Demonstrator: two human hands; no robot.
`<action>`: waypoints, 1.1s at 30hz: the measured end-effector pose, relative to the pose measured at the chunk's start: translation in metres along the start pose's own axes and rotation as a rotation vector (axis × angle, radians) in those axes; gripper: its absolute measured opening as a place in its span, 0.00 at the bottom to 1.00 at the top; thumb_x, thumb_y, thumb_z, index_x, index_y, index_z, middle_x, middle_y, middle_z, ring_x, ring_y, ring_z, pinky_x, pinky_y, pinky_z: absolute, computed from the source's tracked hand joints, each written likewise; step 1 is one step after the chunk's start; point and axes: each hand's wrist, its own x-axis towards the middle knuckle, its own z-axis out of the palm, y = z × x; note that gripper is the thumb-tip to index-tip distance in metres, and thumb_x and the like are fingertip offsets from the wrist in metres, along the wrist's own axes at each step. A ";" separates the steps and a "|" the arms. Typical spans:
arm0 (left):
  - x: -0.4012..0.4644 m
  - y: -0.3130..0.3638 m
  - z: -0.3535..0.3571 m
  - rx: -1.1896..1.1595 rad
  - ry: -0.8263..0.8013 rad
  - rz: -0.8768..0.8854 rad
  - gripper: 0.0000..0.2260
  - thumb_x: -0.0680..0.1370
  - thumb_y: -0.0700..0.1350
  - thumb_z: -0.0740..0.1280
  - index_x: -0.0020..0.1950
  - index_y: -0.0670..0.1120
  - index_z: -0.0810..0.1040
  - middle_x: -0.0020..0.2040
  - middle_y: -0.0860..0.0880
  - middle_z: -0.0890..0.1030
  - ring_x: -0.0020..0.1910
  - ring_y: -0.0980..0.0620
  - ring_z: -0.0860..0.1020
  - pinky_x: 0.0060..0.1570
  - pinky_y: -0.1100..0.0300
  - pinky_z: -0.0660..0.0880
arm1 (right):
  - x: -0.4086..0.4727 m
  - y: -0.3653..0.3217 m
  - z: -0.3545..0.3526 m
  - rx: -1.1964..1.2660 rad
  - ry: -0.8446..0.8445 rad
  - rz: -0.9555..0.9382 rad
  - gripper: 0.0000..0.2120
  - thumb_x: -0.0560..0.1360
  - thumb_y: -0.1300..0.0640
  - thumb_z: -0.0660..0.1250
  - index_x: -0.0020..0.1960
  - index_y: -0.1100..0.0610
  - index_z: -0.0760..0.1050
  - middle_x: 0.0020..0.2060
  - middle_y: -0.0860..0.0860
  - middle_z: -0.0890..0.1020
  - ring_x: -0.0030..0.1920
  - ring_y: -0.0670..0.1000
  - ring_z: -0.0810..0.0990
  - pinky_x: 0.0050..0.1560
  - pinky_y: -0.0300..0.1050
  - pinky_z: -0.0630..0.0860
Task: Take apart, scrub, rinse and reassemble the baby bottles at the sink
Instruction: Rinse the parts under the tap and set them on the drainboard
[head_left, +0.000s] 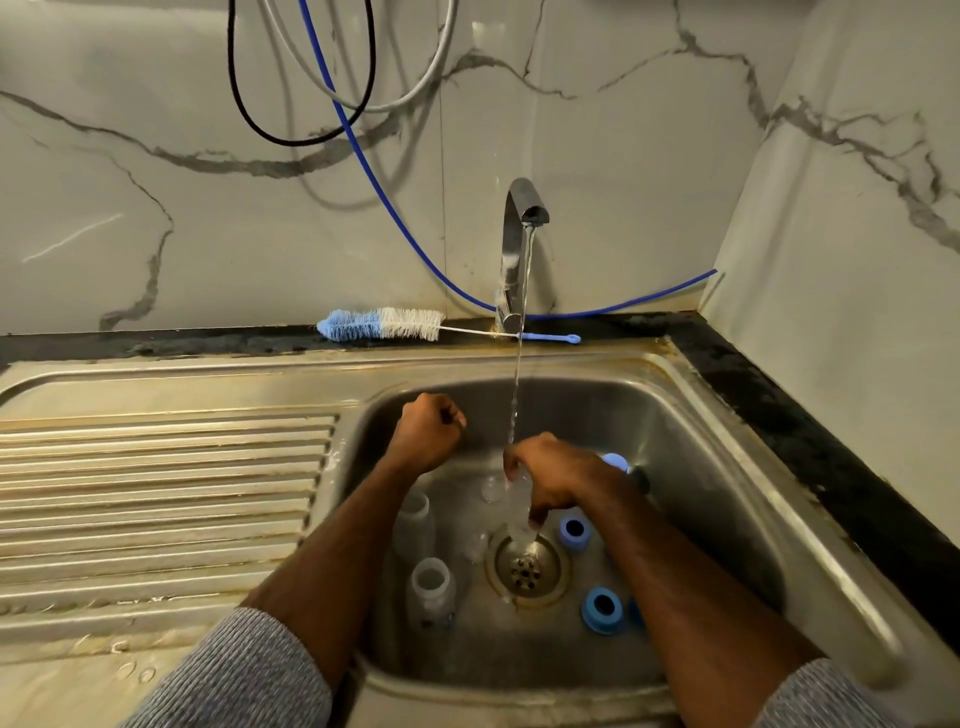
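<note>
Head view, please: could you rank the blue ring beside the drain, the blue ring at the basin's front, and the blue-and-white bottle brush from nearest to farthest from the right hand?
Measured from the right hand:
1. Blue plastic screw ring beside the drain, just below the hand.
2. Blue plastic screw ring at the basin's front, nearer the person.
3. Blue-and-white bristle bottle brush, on the ledge behind the sink, far left.

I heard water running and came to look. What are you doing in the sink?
A person is washing baby bottles. The right hand holds a clear plastic bottle under the stream from the silver metal tap, over the round metal drain. The left hand is a closed fist above the basin. Two more clear bottles and blue plastic collar rings wait in the steel sink. The blue-and-white bottle brush lies behind it.
</note>
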 end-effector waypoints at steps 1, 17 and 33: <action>0.000 0.000 -0.005 0.046 -0.005 0.018 0.06 0.78 0.43 0.69 0.41 0.47 0.82 0.39 0.49 0.83 0.44 0.48 0.82 0.48 0.55 0.77 | 0.001 -0.002 -0.001 0.028 0.034 -0.019 0.31 0.65 0.59 0.81 0.65 0.50 0.74 0.64 0.52 0.74 0.60 0.54 0.77 0.51 0.45 0.75; 0.000 -0.018 -0.065 0.170 0.125 0.230 0.04 0.81 0.41 0.68 0.52 0.45 0.83 0.47 0.48 0.84 0.45 0.55 0.80 0.44 0.69 0.74 | 0.049 -0.083 0.014 0.264 0.373 -0.125 0.37 0.66 0.63 0.79 0.70 0.52 0.65 0.64 0.56 0.75 0.65 0.58 0.74 0.58 0.52 0.76; 0.002 -0.012 -0.058 0.166 0.121 0.230 0.05 0.80 0.41 0.69 0.52 0.43 0.84 0.47 0.46 0.84 0.44 0.51 0.80 0.47 0.60 0.74 | 0.066 -0.062 0.026 0.342 0.319 -0.151 0.39 0.62 0.62 0.81 0.67 0.46 0.68 0.65 0.50 0.73 0.62 0.55 0.76 0.55 0.51 0.80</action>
